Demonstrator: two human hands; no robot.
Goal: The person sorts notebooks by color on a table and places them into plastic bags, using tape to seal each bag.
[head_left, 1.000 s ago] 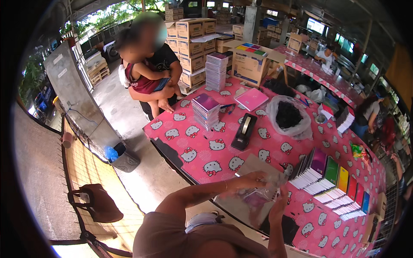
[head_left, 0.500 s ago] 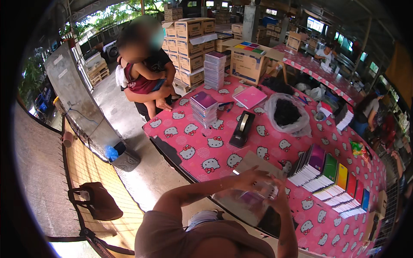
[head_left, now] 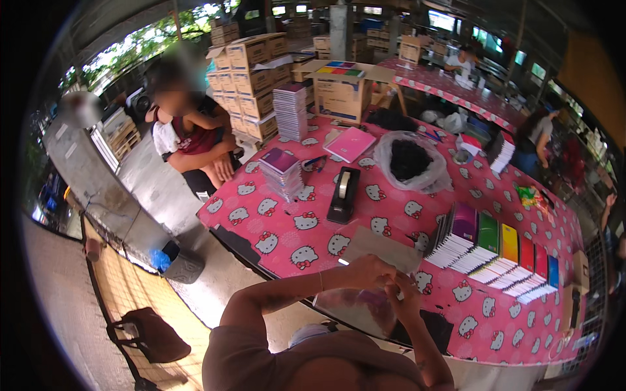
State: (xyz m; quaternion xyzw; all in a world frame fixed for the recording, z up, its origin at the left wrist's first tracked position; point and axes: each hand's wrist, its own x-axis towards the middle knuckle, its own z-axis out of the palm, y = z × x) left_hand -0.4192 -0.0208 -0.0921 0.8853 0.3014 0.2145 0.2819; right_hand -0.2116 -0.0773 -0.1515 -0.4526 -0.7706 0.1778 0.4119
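My left hand (head_left: 366, 271) and my right hand (head_left: 405, 298) meet at the table's near edge, fingers closed together. Between and below them hangs a clear plastic bag (head_left: 355, 307), pinched near its upper part; something purplish shows faintly through it, but the fingers hide the exact grip. Just beyond my hands lies a flat greyish, see-through sheet or stack of plastic (head_left: 380, 249). A black tape dispenser (head_left: 340, 207) with a tape roll stands farther off. To the right are leaning stacks of spiral notebooks (head_left: 488, 233) with purple, green, yellow, red and blue covers.
Purple notebooks stand in a near pile (head_left: 280, 171) and a taller pile (head_left: 291, 114). A pink notebook (head_left: 350, 144), a plastic bag of black material (head_left: 412, 163) and an open carton (head_left: 338, 98) occupy the far side. A person holding a child (head_left: 195, 137) stands at the left edge.
My hands have drawn together, with the left fingers now curled in rather than spread over the bag. The view has shifted, so the table sits somewhat farther left.
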